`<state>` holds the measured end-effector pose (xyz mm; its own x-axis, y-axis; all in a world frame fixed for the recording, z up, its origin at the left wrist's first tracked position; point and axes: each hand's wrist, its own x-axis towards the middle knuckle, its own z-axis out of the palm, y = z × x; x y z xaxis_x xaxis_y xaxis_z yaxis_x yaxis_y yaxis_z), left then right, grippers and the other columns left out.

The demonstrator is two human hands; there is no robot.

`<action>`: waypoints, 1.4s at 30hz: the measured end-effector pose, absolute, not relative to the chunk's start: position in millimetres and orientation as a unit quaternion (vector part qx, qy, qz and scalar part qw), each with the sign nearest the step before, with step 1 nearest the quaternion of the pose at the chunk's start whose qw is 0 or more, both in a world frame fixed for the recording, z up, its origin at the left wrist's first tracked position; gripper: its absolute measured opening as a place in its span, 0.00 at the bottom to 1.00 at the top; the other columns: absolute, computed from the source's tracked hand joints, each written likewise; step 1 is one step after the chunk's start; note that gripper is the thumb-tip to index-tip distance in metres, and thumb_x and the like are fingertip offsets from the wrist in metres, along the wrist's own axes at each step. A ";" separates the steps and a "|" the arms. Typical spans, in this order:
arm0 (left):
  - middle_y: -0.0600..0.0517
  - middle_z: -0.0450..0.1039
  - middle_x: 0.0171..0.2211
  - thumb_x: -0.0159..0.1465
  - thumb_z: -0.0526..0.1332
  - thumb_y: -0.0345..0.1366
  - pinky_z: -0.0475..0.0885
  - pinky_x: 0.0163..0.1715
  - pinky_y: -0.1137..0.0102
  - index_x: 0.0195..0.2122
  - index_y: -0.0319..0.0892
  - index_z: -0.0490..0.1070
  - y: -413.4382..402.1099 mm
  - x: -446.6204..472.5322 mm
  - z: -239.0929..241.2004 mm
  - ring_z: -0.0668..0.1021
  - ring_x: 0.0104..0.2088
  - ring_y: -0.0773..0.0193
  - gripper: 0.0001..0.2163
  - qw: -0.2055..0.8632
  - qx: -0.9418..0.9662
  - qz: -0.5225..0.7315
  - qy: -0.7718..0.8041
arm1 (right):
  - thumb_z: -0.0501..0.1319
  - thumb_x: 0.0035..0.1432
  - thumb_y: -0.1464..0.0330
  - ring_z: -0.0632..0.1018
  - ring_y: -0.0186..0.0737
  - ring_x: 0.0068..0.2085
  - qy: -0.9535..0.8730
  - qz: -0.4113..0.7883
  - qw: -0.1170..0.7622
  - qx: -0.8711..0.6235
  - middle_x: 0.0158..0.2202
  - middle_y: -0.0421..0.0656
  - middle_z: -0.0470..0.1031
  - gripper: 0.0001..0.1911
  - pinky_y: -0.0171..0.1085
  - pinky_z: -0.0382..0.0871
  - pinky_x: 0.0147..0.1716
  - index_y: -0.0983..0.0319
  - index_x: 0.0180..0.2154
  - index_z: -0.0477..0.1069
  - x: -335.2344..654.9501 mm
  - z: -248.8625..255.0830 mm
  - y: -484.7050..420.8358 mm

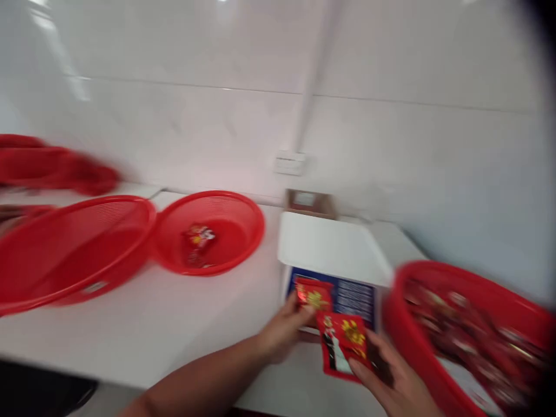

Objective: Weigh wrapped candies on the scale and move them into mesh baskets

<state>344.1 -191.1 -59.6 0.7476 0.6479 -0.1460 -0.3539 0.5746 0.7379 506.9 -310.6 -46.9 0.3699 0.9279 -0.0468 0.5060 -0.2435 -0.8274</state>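
Observation:
My left hand (282,327) pinches a small red packet (315,294) with a gold pattern, held over a box (356,301) with a blue printed side and a white lid. Closer to me, my right hand (393,373) grips another red packet (343,344) by its right edge. A black-and-white figure and gold print show on its front. The two packets overlap or nearly touch; I cannot tell which. At the right stands a red basket (412,324) filled with many shiny red packets (473,341).
Left of the box, a round red basket (249,249) holds a few packets (200,237). A larger red basket (108,284) stands beside it on the white table (174,324). Behind are a brown carton (324,204) and a wall socket (289,163). Blurred red items (56,168) appear far left.

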 end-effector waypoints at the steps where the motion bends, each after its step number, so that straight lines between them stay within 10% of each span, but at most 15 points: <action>1: 0.43 0.71 0.49 0.56 0.64 0.47 0.73 0.41 0.59 0.51 0.43 0.63 -188.8 344.0 -58.0 0.76 0.45 0.52 0.24 0.862 0.361 0.285 0.216 | 0.59 0.51 0.51 0.73 0.51 0.50 -0.451 0.257 0.415 -0.747 0.50 0.42 0.73 0.24 0.48 0.72 0.46 0.49 0.50 0.64 511.5 -33.8 -318.7; 7: 0.47 0.73 0.43 0.59 0.63 0.44 0.74 0.38 0.65 0.52 0.45 0.62 -181.8 348.0 -58.1 0.77 0.40 0.58 0.22 0.863 0.376 0.209 0.264 | 0.59 0.51 0.51 0.73 0.49 0.50 -0.338 0.144 0.449 -0.815 0.51 0.46 0.72 0.33 0.45 0.70 0.47 0.57 0.56 0.60 582.5 14.2 -366.2; 17: 0.48 0.72 0.44 0.57 0.65 0.45 0.74 0.36 0.66 0.55 0.45 0.60 -182.8 350.5 -72.1 0.76 0.38 0.60 0.27 0.844 0.417 0.180 0.285 | 0.53 0.57 0.68 0.72 0.50 0.52 -0.316 0.057 0.116 -0.940 0.52 0.50 0.71 0.21 0.42 0.63 0.52 0.65 0.52 0.68 736.8 -4.2 -397.6; 42: 0.48 0.75 0.40 0.54 0.66 0.46 0.73 0.34 0.67 0.54 0.44 0.64 -187.6 351.1 -64.0 0.77 0.36 0.58 0.27 0.833 0.440 0.174 0.286 | 0.60 0.47 0.61 0.72 0.38 0.24 -0.315 0.282 0.209 -0.882 0.21 0.40 0.72 0.09 0.34 0.68 0.24 0.59 0.25 0.73 746.1 -18.8 -377.4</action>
<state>351.1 -187.6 -64.0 0.7766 0.5407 -0.3233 -0.0379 0.5523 0.8328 746.1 -377.4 -18.8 0.6433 0.6728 -0.3654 0.4378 -0.7148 -0.5453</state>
